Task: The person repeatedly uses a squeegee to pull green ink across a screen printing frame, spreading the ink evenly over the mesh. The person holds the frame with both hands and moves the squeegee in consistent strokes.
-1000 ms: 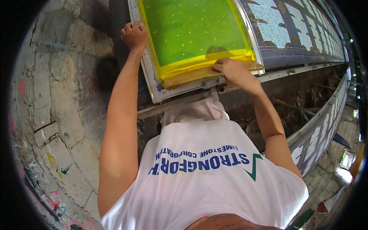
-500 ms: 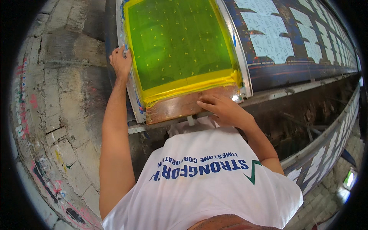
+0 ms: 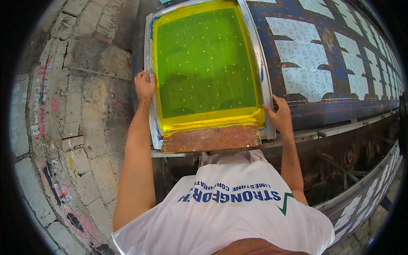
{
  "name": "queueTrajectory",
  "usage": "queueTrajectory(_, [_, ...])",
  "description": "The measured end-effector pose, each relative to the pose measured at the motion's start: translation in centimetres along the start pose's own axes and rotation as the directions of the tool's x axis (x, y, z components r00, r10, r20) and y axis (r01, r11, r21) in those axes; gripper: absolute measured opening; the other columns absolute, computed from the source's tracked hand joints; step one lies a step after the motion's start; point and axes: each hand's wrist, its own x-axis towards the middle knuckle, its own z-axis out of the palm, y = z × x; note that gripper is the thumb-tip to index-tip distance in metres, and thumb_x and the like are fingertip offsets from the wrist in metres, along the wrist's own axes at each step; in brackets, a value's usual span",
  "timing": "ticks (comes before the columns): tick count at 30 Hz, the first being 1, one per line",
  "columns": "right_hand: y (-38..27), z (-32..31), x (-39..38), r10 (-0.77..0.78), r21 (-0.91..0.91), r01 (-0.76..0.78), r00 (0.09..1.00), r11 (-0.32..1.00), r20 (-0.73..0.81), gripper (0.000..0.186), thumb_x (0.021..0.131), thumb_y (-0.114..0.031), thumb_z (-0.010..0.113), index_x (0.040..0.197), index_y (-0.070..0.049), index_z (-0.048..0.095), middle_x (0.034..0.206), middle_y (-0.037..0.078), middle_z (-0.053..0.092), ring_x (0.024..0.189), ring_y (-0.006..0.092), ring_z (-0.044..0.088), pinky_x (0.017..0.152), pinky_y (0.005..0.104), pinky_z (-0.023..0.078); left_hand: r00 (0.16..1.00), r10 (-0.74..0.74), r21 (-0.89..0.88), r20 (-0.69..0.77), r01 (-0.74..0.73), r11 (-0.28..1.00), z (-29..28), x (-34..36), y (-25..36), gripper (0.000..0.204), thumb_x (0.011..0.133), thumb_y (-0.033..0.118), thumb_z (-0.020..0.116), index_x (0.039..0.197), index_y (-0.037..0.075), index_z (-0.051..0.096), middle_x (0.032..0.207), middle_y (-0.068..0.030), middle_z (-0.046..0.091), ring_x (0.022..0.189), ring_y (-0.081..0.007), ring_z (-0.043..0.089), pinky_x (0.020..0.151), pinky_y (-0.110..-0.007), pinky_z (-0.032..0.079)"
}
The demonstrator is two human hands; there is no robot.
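Note:
A metal screen frame [image 3: 268, 129] holds a green mesh [image 3: 204, 59] with a yellow border and scattered small yellow dots, lying on a long dark printing table. My left hand [image 3: 145, 87] has its fingers wrapped on the frame's left edge. On the opposite edge, near the lower corner, my right hand [image 3: 279, 112] grips the frame with thumb and curled fingers. Across the frame's near end lies a scuffed brown wooden board [image 3: 210, 139], stained yellow along its top.
The dark table [image 3: 306, 114] carries rows of white printed panels [image 3: 304, 72] to the right. A metal rail [image 3: 348, 127] runs along its near edge, above a dark gap. Another panel-covered table [image 3: 357, 204] curves along the lower right. A rough, paint-marked block surface [image 3: 74, 170] is on the left.
My right hand has moved from the frame's near end out to its right edge. My left hand stays on the left edge. The wooden board shows more fully as the view shifted.

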Motion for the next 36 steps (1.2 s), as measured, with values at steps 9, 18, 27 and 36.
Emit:
queueTrajectory(9, [0.5, 1.6, 0.1, 0.059, 0.023, -0.058, 0.995, 0.998, -0.084, 0.074, 0.08, -0.023, 0.088, 0.147, -0.004, 0.064, 0.117, 0.013, 0.059, 0.103, 0.0266, 0.06, 0.092, 0.0392, 0.054, 0.998, -0.057, -0.037, -0.005, 0.056, 0.998, 0.0, -0.2, 0.1, 0.042, 0.097, 0.026, 0.072, 0.137, 0.014, 0.074, 0.135, -0.013, 0.065, 0.124, -0.0345, 0.059, 0.109, -0.046, 0.048])
queueTrajectory(18, [1.4, 2.2, 0.3, 0.085, 0.105, -0.072, 0.989, 0.992, -0.122, 0.074, 0.076, -0.018, 0.084, 0.147, -0.01, 0.066, 0.119, 0.011, 0.062, 0.107, 0.025, 0.063, 0.094, 0.0378, 0.054, 0.997, -0.073, -0.078, 0.001, 0.073, 0.994, 0.3, -0.5, -0.3, 0.043, 0.097, 0.029, 0.074, 0.138, 0.015, 0.074, 0.13, -0.012, 0.067, 0.119, -0.0351, 0.062, 0.105, -0.046, 0.05])
queueTrajectory(27, [-1.3, 0.8, -0.3, 0.048, 0.149, -0.032, 0.993, 0.988, -0.107, 0.07, 0.078, -0.017, 0.083, 0.146, -0.009, 0.067, 0.123, 0.012, 0.068, 0.108, 0.0248, 0.068, 0.095, 0.0378, 0.055, 0.997, -0.074, -0.094, 0.006, 0.074, 0.993, 0.3, -0.7, -0.4, 0.045, 0.099, 0.03, 0.074, 0.141, 0.017, 0.071, 0.135, -0.0132, 0.067, 0.123, -0.0351, 0.061, 0.107, -0.047, 0.05])
queueTrajectory(36, [-6.1, -3.1, -1.4, -0.206, -0.025, 0.206, 0.951, 0.978, -0.229, 0.067, 0.073, -0.018, 0.085, 0.135, 0.004, 0.069, 0.117, 0.021, 0.07, 0.11, 0.034, 0.07, 0.095, 0.0403, 0.056, 0.999, -0.03, -0.231, 0.045, 0.04, 0.972, 1.1, 0.7, -3.0, 0.043, 0.1, 0.023, 0.075, 0.141, 0.01, 0.071, 0.136, -0.0155, 0.067, 0.128, -0.0351, 0.061, 0.108, -0.046, 0.05])
